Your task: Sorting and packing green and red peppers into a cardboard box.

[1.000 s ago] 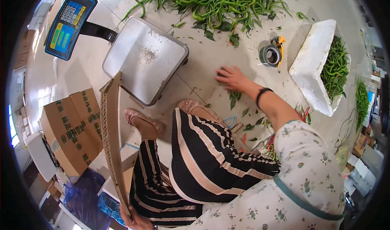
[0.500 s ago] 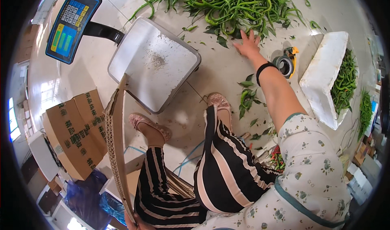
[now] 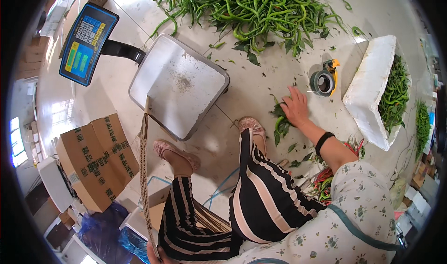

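Observation:
My right hand point(image 3: 295, 104) reaches over loose green leaves and peppers point(image 3: 281, 129) on the floor, its fingers apart. Right of it sits a tape roll in a black and yellow dispenser point(image 3: 331, 64). At the bottom edge my left hand point(image 3: 153, 253) grips a long upright piece of cardboard point(image 3: 144, 180), seen edge-on. The cardboard's top end overlaps the steel pan of a weighing scale point(image 3: 167, 77), whose panel on an arm stands at the upper left. Beyond lies a big pile of long green peppers point(image 3: 251, 12).
A foam box of green peppers point(image 3: 372, 77) stands right, another green pile point(image 3: 421, 124) behind it. Left are a taped carton point(image 3: 98, 161), a white container point(image 3: 53, 182) and blue bags point(image 3: 102, 229). Red and green peppers point(image 3: 326, 189) lie by my thigh, blue strapping point(image 3: 219, 189) between my feet.
My right hand went forward to the pepper pile, then drew back down to the leaves. My right foot shifted rightward. My left hand still holds the cardboard, which appears slightly further right.

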`<action>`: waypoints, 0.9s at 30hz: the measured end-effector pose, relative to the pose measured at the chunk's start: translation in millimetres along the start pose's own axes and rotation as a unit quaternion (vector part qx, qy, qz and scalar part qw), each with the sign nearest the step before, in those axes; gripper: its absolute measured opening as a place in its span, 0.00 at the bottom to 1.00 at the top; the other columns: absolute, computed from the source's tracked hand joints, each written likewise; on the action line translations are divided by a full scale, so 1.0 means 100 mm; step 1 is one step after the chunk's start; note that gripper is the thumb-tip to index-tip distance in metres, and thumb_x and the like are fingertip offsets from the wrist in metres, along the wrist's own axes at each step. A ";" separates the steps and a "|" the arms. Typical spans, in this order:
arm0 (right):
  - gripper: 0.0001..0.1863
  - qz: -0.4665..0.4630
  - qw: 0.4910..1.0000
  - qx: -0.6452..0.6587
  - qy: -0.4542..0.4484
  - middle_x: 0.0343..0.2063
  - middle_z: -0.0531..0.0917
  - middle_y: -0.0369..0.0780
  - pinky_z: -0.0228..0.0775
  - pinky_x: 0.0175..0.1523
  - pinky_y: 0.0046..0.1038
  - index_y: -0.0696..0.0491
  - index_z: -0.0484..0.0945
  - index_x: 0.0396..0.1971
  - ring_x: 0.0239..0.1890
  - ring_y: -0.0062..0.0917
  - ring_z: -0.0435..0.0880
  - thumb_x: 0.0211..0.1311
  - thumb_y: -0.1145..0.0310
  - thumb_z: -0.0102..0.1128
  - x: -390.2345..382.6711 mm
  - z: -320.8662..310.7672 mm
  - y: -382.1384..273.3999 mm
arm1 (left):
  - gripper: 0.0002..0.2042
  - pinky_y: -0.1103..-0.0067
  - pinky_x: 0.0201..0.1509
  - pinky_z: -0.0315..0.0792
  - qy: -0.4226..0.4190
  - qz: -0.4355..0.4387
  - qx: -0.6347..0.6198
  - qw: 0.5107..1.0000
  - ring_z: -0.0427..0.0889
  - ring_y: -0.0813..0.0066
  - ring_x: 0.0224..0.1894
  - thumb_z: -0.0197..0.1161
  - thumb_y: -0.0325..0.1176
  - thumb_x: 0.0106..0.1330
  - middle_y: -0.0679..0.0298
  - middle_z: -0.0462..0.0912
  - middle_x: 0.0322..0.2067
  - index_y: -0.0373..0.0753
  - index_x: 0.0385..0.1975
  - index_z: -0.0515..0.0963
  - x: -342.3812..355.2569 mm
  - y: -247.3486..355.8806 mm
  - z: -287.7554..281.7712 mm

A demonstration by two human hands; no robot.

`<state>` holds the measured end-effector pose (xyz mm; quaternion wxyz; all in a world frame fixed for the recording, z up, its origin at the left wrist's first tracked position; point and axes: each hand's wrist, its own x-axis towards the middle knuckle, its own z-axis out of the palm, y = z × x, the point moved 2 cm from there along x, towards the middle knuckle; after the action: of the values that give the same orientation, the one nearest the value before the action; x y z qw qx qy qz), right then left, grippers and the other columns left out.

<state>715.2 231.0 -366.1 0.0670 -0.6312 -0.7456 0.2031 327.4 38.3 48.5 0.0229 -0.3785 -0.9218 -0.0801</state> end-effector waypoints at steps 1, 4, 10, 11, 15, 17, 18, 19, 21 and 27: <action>0.24 -0.009 0.999 -0.021 0.032 0.57 0.60 0.46 0.52 0.58 0.42 0.51 0.69 0.48 0.59 0.40 0.57 0.48 0.64 0.59 0.19 -0.06 -0.12 | 0.13 0.74 0.34 0.70 0.002 0.002 0.001 1.000 0.76 0.67 0.29 0.60 0.31 0.56 0.55 0.80 0.29 0.31 0.39 0.77 -0.01 -0.01 0.00; 0.25 -0.116 0.989 0.039 0.084 0.59 0.59 0.42 0.50 0.58 0.45 0.47 0.68 0.50 0.59 0.41 0.57 0.49 0.63 0.58 1.16 -0.04 -0.48 | 0.12 0.74 0.36 0.70 0.010 0.037 0.010 0.999 0.77 0.67 0.32 0.60 0.29 0.56 0.55 0.81 0.32 0.32 0.39 0.77 0.00 -0.04 0.00; 0.33 -0.164 0.985 -0.048 -0.034 0.62 0.54 0.35 0.50 0.56 0.52 0.32 0.55 0.59 0.63 0.39 0.52 0.52 0.60 0.56 2.56 0.24 -1.33 | 0.14 0.74 0.41 0.71 -0.001 -0.066 -0.022 0.998 0.77 0.66 0.36 0.58 0.27 0.56 0.55 0.80 0.37 0.31 0.42 0.76 0.01 0.09 0.04; 0.33 -0.137 0.985 -0.056 -0.084 0.62 0.53 0.34 0.47 0.57 0.54 0.31 0.56 0.59 0.63 0.39 0.50 0.52 0.58 0.57 2.62 0.33 -1.37 | 0.14 0.74 0.41 0.71 -0.003 -0.067 -0.018 0.998 0.77 0.66 0.36 0.58 0.27 0.56 0.55 0.80 0.37 0.31 0.42 0.76 0.01 0.06 0.05; 0.32 -0.169 0.972 -0.071 -0.150 0.63 0.52 0.30 0.46 0.57 0.56 0.30 0.56 0.59 0.64 0.34 0.48 0.53 0.54 0.55 2.40 0.46 -1.19 | 0.13 0.74 0.42 0.71 -0.010 -0.030 0.003 0.999 0.78 0.66 0.36 0.59 0.26 0.56 0.56 0.80 0.37 0.31 0.41 0.77 0.05 -0.03 0.02; 0.33 -0.189 0.973 -0.070 -0.111 0.63 0.53 0.30 0.49 0.57 0.53 0.35 0.55 0.60 0.64 0.31 0.50 0.52 0.54 0.55 2.09 0.39 -0.86 | 0.13 0.74 0.42 0.71 -0.012 -0.020 -0.015 1.000 0.78 0.65 0.37 0.59 0.26 0.56 0.56 0.80 0.38 0.31 0.41 0.77 0.05 -0.04 0.02; 0.34 -0.199 0.974 -0.070 -0.085 0.63 0.53 0.32 0.49 0.57 0.51 0.38 0.55 0.60 0.64 0.32 0.51 0.52 0.55 0.55 1.88 0.41 -0.63 | 0.13 0.74 0.43 0.71 -0.018 -0.029 0.030 0.999 0.78 0.65 0.37 0.59 0.26 0.56 0.56 0.80 0.38 0.31 0.41 0.77 0.05 -0.01 0.02; 0.35 -0.199 0.975 -0.077 -0.061 0.62 0.54 0.33 0.50 0.57 0.49 0.40 0.54 0.60 0.63 0.32 0.52 0.51 0.55 0.56 1.62 0.38 -0.45 | 0.13 0.73 0.43 0.71 -0.022 -0.037 0.076 0.996 0.78 0.65 0.37 0.60 0.27 0.56 0.56 0.80 0.38 0.31 0.41 0.77 0.05 0.00 0.03; 0.34 -0.183 0.979 -0.079 -0.036 0.61 0.56 0.35 0.53 0.57 0.44 0.43 0.57 0.59 0.62 0.32 0.54 0.51 0.56 0.57 1.06 0.30 -0.15 | 0.13 0.73 0.42 0.71 -0.016 -0.003 0.049 0.999 0.78 0.64 0.37 0.60 0.27 0.55 0.55 0.80 0.37 0.31 0.40 0.77 0.05 -0.15 0.03; 0.28 -0.114 0.986 0.004 -0.120 0.58 0.60 0.42 0.55 0.57 0.42 0.44 0.68 0.52 0.61 0.36 0.57 0.47 0.61 0.61 0.57 0.12 0.15 | 0.13 0.72 0.40 0.71 -0.013 -0.001 0.042 0.999 0.78 0.63 0.36 0.61 0.28 0.54 0.54 0.81 0.36 0.32 0.40 0.77 0.03 -0.02 0.01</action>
<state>713.3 285.4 -391.3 0.0020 -0.5126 -0.8145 0.2718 323.9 38.8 47.8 0.0269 -0.3774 -0.9249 -0.0369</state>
